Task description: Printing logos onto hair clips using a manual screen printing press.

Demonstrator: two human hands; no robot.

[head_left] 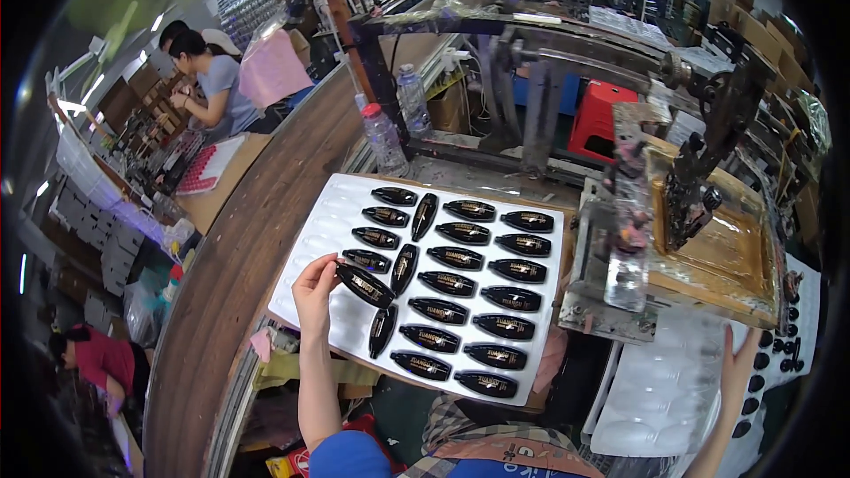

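Note:
My left hand [316, 288] pinches a glossy black elongated piece [366, 287] with gold printing, raised at the left side of a white board [299, 285]. Several rows of similar pieces [450, 283] lie on this board, most crosswise, a few turned lengthwise. My right hand [737, 358] is low at the right, beside a white moulded tray [651, 398] under the edge of the printing machine's frame [770, 265]; its fingers are mostly hidden. Small black round parts [754, 382] lie on a white sheet right of that hand.
A printing machine [630, 212] stands at the right, with a red stool [598, 119] behind. Two water bottles [385, 146] stand beyond the board. A curved wooden belt [199, 319] runs along my left. Co-workers [212, 88] sit upper left; another [97, 358] is lower left.

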